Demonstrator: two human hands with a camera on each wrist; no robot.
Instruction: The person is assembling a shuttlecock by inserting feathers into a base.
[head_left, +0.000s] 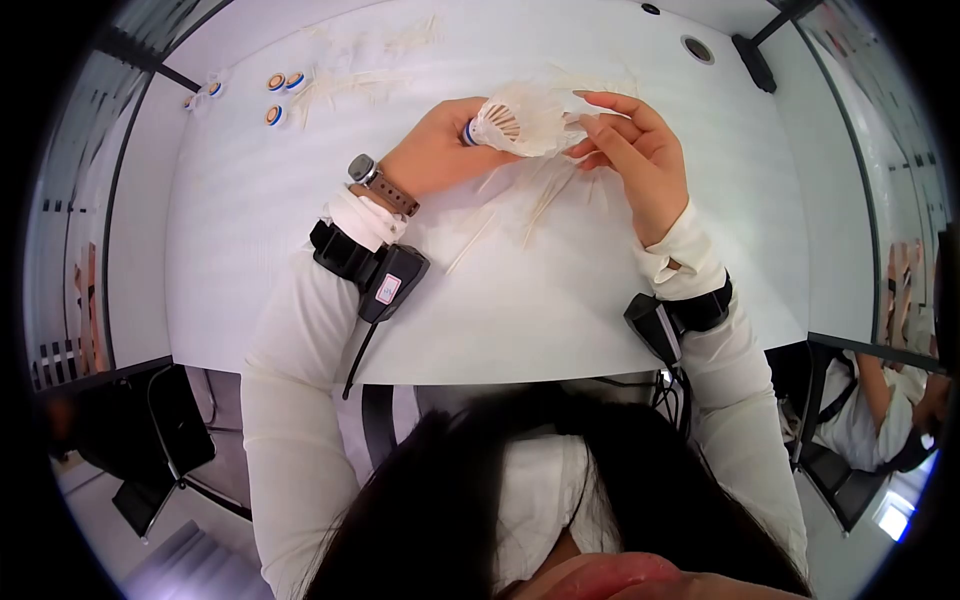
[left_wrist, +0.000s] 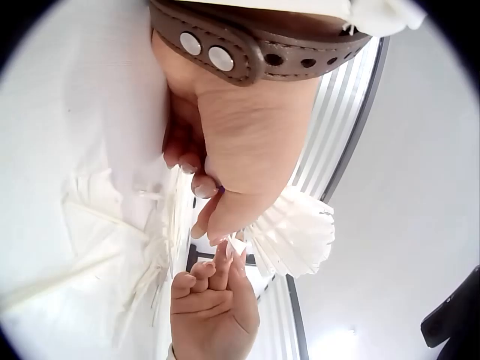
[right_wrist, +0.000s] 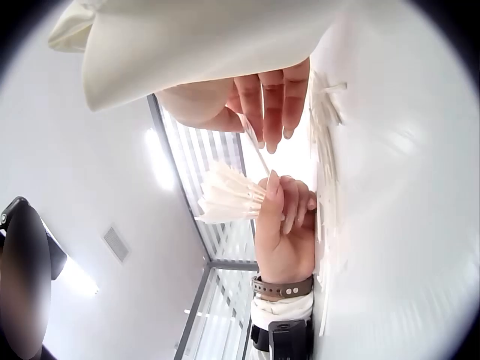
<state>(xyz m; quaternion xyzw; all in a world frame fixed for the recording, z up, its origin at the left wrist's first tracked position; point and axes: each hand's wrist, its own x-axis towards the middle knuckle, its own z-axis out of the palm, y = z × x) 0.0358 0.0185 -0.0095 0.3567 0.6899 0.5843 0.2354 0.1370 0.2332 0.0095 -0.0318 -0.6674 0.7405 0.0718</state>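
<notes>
A white feather shuttlecock [head_left: 520, 120] with a blue-banded base lies tipped sideways in my left hand [head_left: 440, 150]. Thumb and fingers grip it round the base, and its skirt points toward my right hand [head_left: 645, 160] in the head view. Between the right thumb and fingertips I pinch a single white feather [right_wrist: 257, 148]. Its thin shaft slants toward the shuttlecock's base, close by the left thumb tip, as the right wrist view shows. The other right fingers are spread loosely. Beneath both hands, loose feather shafts [head_left: 548, 208] lie on the white table.
Several blue-ringed round bases [head_left: 274, 115] stand at the table's far left. Beside them is a scatter of pale shafts [head_left: 330, 88]. A round grommet [head_left: 697, 49] sits at the back right, near a black stand [head_left: 754, 64]. White partitions [head_left: 840, 190] flank the table.
</notes>
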